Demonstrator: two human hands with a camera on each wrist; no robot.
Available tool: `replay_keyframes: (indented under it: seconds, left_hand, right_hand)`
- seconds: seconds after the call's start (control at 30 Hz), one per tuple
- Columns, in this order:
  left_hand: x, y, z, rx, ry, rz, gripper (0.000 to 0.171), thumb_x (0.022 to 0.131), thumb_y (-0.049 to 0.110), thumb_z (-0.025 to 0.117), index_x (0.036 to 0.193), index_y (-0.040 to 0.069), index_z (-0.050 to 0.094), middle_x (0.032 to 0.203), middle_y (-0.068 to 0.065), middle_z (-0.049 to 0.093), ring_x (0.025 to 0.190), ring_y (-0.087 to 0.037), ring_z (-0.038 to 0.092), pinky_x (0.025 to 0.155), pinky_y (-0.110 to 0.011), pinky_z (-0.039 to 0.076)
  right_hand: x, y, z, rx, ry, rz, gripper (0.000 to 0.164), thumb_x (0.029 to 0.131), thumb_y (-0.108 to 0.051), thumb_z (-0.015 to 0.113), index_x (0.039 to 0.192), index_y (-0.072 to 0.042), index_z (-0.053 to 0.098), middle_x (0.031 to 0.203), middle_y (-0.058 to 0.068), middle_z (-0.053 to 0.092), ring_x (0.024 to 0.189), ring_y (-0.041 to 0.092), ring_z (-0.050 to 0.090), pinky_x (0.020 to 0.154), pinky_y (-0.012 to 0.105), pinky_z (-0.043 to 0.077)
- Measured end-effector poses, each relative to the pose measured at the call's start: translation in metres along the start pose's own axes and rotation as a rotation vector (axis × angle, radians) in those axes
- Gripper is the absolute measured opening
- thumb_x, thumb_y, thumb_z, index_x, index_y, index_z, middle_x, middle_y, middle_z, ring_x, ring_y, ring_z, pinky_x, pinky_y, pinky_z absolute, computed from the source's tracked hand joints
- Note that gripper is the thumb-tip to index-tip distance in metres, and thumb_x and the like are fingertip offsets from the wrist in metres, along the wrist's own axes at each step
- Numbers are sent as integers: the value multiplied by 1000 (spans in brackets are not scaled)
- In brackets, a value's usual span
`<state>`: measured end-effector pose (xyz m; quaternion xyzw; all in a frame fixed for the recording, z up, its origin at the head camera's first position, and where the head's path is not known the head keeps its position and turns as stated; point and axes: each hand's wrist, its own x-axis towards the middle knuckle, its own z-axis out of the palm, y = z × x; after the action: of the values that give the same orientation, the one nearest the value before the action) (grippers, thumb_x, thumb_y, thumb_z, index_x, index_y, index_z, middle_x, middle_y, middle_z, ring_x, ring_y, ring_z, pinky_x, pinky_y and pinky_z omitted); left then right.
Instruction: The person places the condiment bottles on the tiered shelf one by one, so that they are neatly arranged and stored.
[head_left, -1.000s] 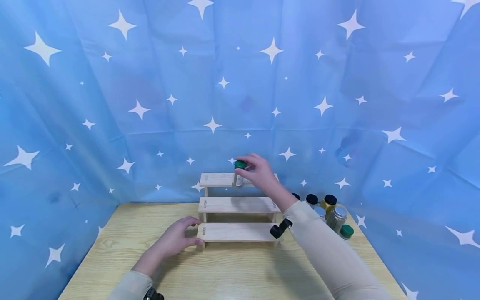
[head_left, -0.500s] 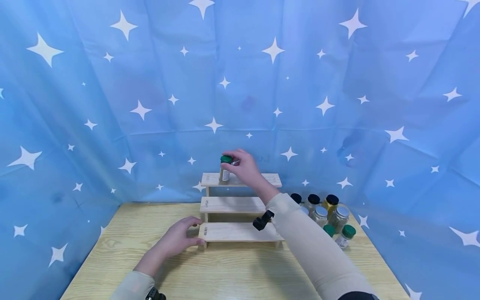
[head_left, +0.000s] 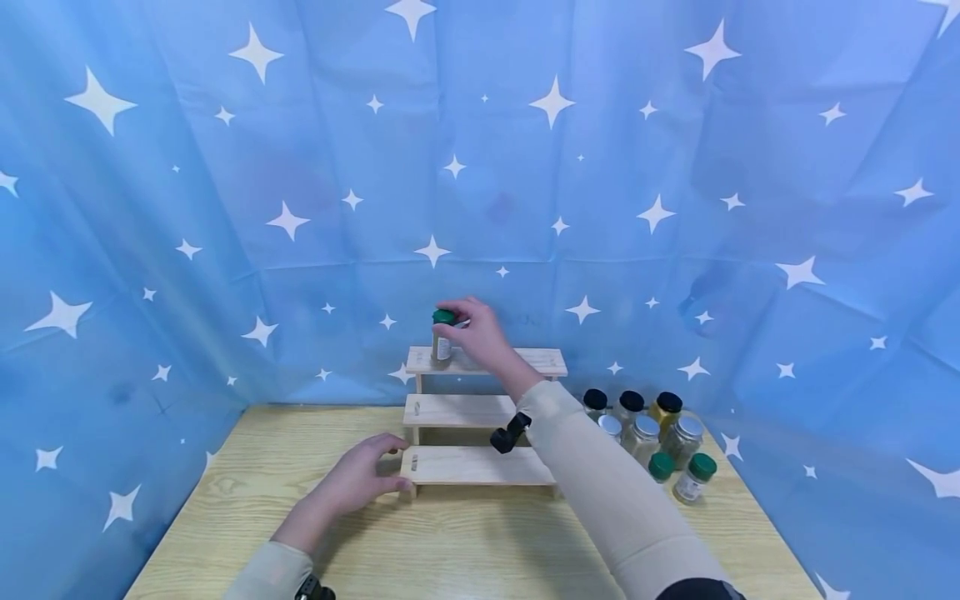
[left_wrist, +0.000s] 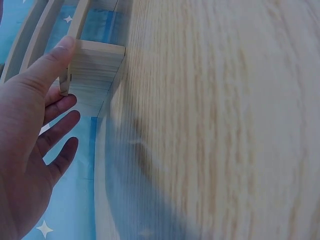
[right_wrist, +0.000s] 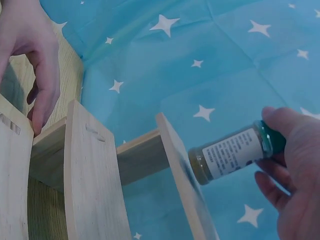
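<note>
My right hand (head_left: pixel 477 332) pinches the green lid of a small spice jar (head_left: pixel 442 342) in the head view. The jar stands upright at the left part of the top tier of a three-tier wooden shelf rack (head_left: pixel 480 467). Seen from the right wrist, the labelled glass jar (right_wrist: pixel 232 153) has its base at the top board, either touching it or just over it. My left hand (head_left: pixel 358 479) holds the left end of the lowest tier. In the left wrist view the thumb lies over the board (left_wrist: pixel 80 20) and a finger is under it; the other fingers are loose.
Several jars stand grouped on the table right of the rack: black-lidded jars (head_left: pixel 631 403), silver-lidded jars (head_left: pixel 684 442) and green-lidded jars (head_left: pixel 694 479). A blue star-patterned curtain (head_left: pixel 495 183) hangs behind and beside the wooden table (head_left: pixel 450 550).
My right hand has carried the spice jar left along the top tier and slowed there. The left hand keeps its hold on the rack. The head view has shifted slightly.
</note>
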<state>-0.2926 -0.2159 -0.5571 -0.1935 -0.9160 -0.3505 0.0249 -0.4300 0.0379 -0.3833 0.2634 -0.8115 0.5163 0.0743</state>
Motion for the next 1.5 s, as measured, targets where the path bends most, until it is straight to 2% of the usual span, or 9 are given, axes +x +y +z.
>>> replay_keyframes:
  seconds: [0.47,0.7,0.87,1.0,1.17,1.33,1.5]
  left_hand:
    - [-1,3,-1,4,-1,-10,73,87,50,93,145,12,69,144,-5,69,131,-34,66,113,-60,53]
    - [3,4,-3,23,4,5,71,88,46,94,145,10,69,144,-5,69,130,-34,67,113,-59,54]
    - [3,4,-3,24,7,8,72,87,46,94,144,10,69,145,-5,69,130,-34,67,113,-60,54]
    - [0,1,0,15,5,3,72,87,46,94,145,11,69,146,-5,68,131,-33,67,114,-60,53]
    - [-2,1,2,18,11,3,72,87,45,95,145,11,69,145,-4,69,130,-33,68,113,-59,54]
    - [-1,3,3,20,14,8,72,87,46,94,144,11,69,145,-5,69,129,-33,69,112,-58,55]
    - [-1,4,4,26,15,3,74,86,46,94,145,9,69,144,-5,69,128,-33,68,111,-59,55]
  right_hand:
    - [4,7,11,6,12,10,46,103,-20,83,146,-9,72,124,6,66,109,23,66,85,36,63]
    - [3,5,10,11,28,30,64,101,-19,86,158,-14,58,121,9,65,111,28,66,90,41,62]
    - [-4,9,5,-13,16,50,70,99,-24,88,159,-10,53,125,10,64,121,32,64,100,48,59]
    - [-18,20,1,10,27,60,71,99,-25,89,158,-8,53,131,17,62,124,34,63,103,50,58]
    - [-44,26,-17,9,61,47,69,100,-25,87,158,-7,54,136,25,62,126,41,62,105,53,57]
    - [-77,32,-44,-44,115,5,61,97,-19,90,149,-6,62,126,17,66,122,40,64,102,55,59]
    - [-116,40,-73,-89,120,-11,57,97,-19,89,147,-7,64,124,12,63,121,42,63,101,57,58]
